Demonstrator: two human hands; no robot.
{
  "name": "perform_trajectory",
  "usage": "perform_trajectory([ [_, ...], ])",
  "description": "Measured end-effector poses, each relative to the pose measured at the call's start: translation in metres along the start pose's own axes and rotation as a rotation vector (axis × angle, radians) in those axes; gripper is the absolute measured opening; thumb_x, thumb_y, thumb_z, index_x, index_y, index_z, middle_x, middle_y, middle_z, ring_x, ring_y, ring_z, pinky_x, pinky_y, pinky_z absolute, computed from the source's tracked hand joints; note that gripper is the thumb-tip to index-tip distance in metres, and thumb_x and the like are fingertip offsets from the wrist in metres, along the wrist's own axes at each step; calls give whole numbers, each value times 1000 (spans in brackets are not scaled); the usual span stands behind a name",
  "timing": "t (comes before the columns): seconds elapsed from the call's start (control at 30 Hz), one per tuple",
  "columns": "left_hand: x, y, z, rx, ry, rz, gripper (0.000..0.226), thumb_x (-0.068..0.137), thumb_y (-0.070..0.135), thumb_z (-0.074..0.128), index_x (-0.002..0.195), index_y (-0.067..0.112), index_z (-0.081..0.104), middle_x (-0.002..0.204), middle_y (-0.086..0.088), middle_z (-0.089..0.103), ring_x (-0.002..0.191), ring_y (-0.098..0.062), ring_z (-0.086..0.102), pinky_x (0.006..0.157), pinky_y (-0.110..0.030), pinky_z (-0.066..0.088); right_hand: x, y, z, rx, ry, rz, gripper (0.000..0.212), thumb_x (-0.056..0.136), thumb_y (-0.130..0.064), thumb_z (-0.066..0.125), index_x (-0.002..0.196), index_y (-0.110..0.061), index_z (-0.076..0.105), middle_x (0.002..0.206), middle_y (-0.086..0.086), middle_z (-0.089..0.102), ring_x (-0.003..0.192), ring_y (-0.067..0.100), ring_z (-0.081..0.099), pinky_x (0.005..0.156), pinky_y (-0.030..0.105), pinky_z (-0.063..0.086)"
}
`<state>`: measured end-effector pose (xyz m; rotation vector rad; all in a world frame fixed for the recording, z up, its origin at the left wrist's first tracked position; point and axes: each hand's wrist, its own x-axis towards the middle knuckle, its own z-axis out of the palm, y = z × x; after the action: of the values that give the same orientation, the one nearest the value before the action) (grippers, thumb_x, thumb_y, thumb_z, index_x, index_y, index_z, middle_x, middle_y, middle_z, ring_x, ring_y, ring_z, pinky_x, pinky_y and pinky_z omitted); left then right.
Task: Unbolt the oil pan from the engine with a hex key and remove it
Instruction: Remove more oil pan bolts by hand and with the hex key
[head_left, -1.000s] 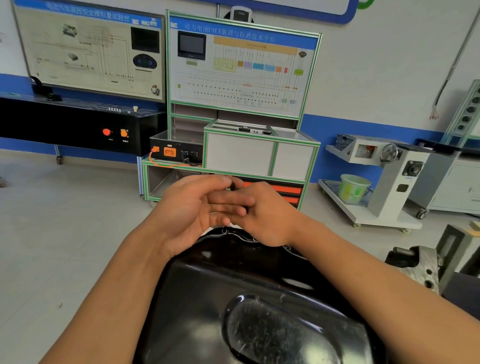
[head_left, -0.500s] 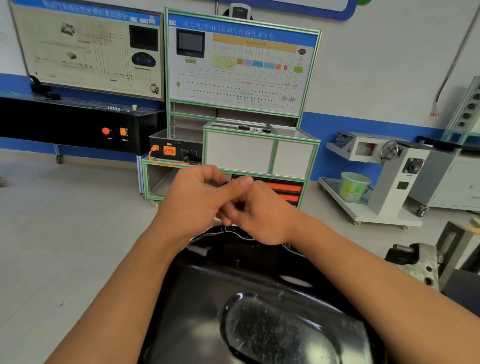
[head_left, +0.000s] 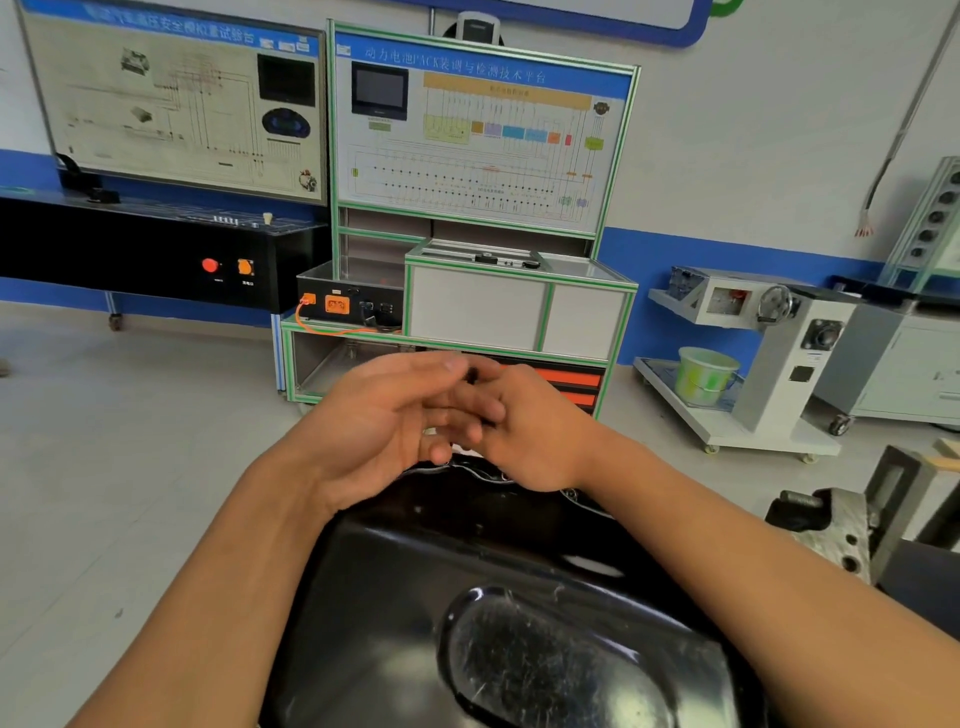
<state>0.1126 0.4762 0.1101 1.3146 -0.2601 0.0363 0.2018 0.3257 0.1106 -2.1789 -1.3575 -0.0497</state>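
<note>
the unbolting step is in hand: both hands meet over the far rim of the black oil pan (head_left: 467, 561), which lies bulge-up just below them, not yet lifted away. the right hand (head_left: 540, 436) curls into a closed grip on what is probably the hex key (head_left: 471, 374), only a small dark tip showing. the left hand (head_left: 379, 421) is open, fingers straight against the right's. next, the key needs seating squarely in a rim bolt before turning. a green bucket (head_left: 706, 376) stands on a cart (head_left: 753, 439) well apart, its contents hidden.
</note>
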Motion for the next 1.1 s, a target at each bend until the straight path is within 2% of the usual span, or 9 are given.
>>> perform_trajectory([
  [0.13, 1, 0, 9, 201, 203, 52, 29, 68, 35, 75, 80, 10, 65, 59, -8, 65, 45, -13, 55, 35, -16, 32, 2, -7, 2, 20, 32, -49, 47, 89, -1, 59, 58, -34, 47, 62, -8, 57, 62, 20, 56, 65, 37, 49],
  [0.3, 8, -3, 17, 647, 667, 295, 54, 90, 43, 66, 64, -3, 56, 41, -4, 47, 37, -13, 41, 42, -21, 40, 6, -8, 4, 21, -14, -47, 28, 96, -18, 66, 69, -22, 61, 50, -14, 50, 48, 6, 47, 53, 13, 33],
  [0.43, 6, 1, 14, 289, 578, 133, 43, 102, 28, 48, 67, 7, 61, 39, -7, 50, 33, -15, 41, 34, -18, 32, 3, -9, 4, 20, -7, -43, 28, 95, -19, 67, 68, -15, 63, 48, -13, 47, 48, 6, 46, 53, 13, 32],
  [0.57, 1, 4, 4, -116, 139, 23, 32, 93, 25, 48, 92, 4, 72, 76, -19, 72, 62, -24, 65, 50, -25, 46, 0, -5, 0, 27, 18, -7, 34, 94, -13, 65, 61, -17, 61, 49, -12, 51, 48, 4, 48, 54, 15, 35],
  [0.7, -1, -1, 0, 10, -56, 29, 32, 89, 23, 59, 113, 6, 70, 100, -19, 74, 86, -24, 71, 68, -27, 50, 0, -6, -3, -105, -50, -56, 22, 98, -12, 56, 92, 4, 70, 89, 18, 69, 87, 29, 65, 82, 46, 48],
  [0.8, -1, 1, 7, 192, 68, 47, 30, 78, 28, 71, 99, 7, 69, 79, -12, 74, 67, -18, 68, 59, -26, 42, 0, -6, -1, -115, -20, -60, 17, 93, -5, 58, 80, -1, 68, 78, 13, 68, 78, 29, 64, 79, 45, 49],
  [0.87, 1, -1, 14, 366, 286, 120, 35, 74, 38, 73, 79, 5, 64, 55, -8, 66, 46, -15, 59, 45, -21, 39, 1, -8, 0, -8, 6, -67, 31, 88, 1, 58, 65, -19, 60, 69, 3, 65, 70, 24, 62, 74, 44, 51],
  [0.97, 5, -4, 19, 589, 569, 267, 50, 90, 42, 67, 64, 0, 58, 37, -7, 53, 32, -16, 48, 41, -19, 46, 4, -9, 3, -16, -20, -66, 22, 95, -13, 63, 74, -10, 69, 64, 1, 64, 54, 8, 50, 58, 26, 42],
  [1.1, 6, -2, 19, 561, 627, 247, 52, 100, 32, 50, 53, 12, 58, 34, -9, 51, 30, -15, 45, 38, -13, 37, 4, -8, 3, -14, -9, -62, 16, 96, -16, 65, 86, -8, 75, 57, -13, 53, 51, 5, 48, 55, 16, 31],
])
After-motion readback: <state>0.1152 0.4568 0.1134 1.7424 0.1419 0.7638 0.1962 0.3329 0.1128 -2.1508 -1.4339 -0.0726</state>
